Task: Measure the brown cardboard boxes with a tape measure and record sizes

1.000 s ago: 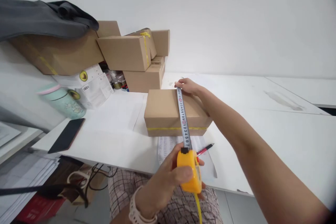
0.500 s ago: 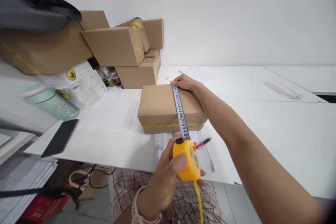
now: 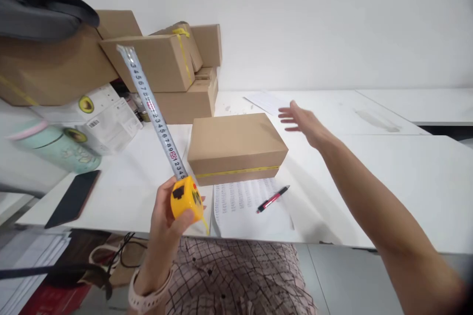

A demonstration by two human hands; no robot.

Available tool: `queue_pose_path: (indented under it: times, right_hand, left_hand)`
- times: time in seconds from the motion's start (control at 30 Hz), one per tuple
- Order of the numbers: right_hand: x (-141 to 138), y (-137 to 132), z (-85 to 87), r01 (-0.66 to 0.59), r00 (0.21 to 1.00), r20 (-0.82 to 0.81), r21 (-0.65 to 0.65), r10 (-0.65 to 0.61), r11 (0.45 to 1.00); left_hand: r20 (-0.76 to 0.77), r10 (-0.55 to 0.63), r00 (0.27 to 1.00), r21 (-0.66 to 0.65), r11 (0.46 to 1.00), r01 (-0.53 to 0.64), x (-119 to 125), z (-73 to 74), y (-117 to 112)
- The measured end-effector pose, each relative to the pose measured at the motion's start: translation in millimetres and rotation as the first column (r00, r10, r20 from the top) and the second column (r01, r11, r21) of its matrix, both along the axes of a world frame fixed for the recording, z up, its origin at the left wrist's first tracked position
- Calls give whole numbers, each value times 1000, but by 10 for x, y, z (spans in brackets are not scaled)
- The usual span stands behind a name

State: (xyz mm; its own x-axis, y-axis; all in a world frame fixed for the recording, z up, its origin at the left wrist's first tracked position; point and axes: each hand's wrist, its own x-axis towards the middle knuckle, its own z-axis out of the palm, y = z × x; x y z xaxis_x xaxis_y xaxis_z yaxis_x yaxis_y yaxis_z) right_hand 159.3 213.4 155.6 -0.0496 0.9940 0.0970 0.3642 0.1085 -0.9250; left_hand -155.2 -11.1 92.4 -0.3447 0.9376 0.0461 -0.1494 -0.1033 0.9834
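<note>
My left hand (image 3: 164,214) is wrapped round a yellow tape measure (image 3: 186,199), left of the cardboard box and above the table's front part. Its metal blade (image 3: 157,118) is drawn out and slants up to the left, its hooked end free in the air. The closed cardboard box (image 3: 236,142) with a yellow strip along its front lies on the table. To the right of it, my right hand (image 3: 305,123) hovers with fingers apart, holding nothing. In front of the box are a printed sheet (image 3: 244,216) and a red and black pen (image 3: 273,199) on top of it.
Several cardboard boxes (image 3: 155,66) are stacked at the back left, with a dark bag (image 3: 44,10) on top. A mint bottle (image 3: 62,145), avocado-printed boxes (image 3: 111,123) and a black phone (image 3: 74,199) occupy the left. Another paper (image 3: 268,102) lies behind the box.
The blade has come off the box top and swung up to the left with my left hand. My right hand has let go of its end and moved right, fingers now spread.
</note>
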Motion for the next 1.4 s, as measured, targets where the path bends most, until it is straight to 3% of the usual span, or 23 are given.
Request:
queue_pose_path:
  times: [0.13,0.2,0.27,0.37,0.47,0.57,0.63,0.73,0.9,1.03,1.4]
  right_hand:
    - [33,-501,-184,-247,968,-1,-129,249,960]
    - [-42,-627,-141,-285,953,69,-142,296,948]
    - [-135,-631,-18,-253,946,192,-76,263,964]
    - [-265,-435,220,-221,905,392,98,166,970]
    - [-382,-106,400,-181,807,584,102,88,978]
    - [-513,223,486,-78,711,702,148,-49,986]
    - [-618,395,508,-75,678,727,216,-109,974]
    - [-778,559,498,-78,690,711,264,-140,961]
    - [-909,663,403,-29,733,656,297,-181,955]
    - [-917,701,360,-7,783,597,291,-176,957]
    - [-1018,765,343,34,771,589,342,-242,939]
  left_hand:
    - [44,-83,996,-63,994,86,-164,-125,245]
    - [56,-129,990,-68,989,132,-184,-61,359]
    - [47,-141,989,-38,989,143,-189,81,472]
    - [19,-157,987,43,987,156,-210,355,688]
    - [-14,-170,985,94,981,170,-254,597,945]
    - [-33,-198,980,119,973,200,-257,749,1106]
    - [-36,-208,977,153,965,211,-185,774,1091]
    - [1,-240,971,183,955,235,58,649,904]
    - [101,-440,892,16,898,441,550,151,534]
    - [204,-490,848,-53,859,509,723,-131,434]
    - [252,-505,826,-68,842,535,771,-252,494]
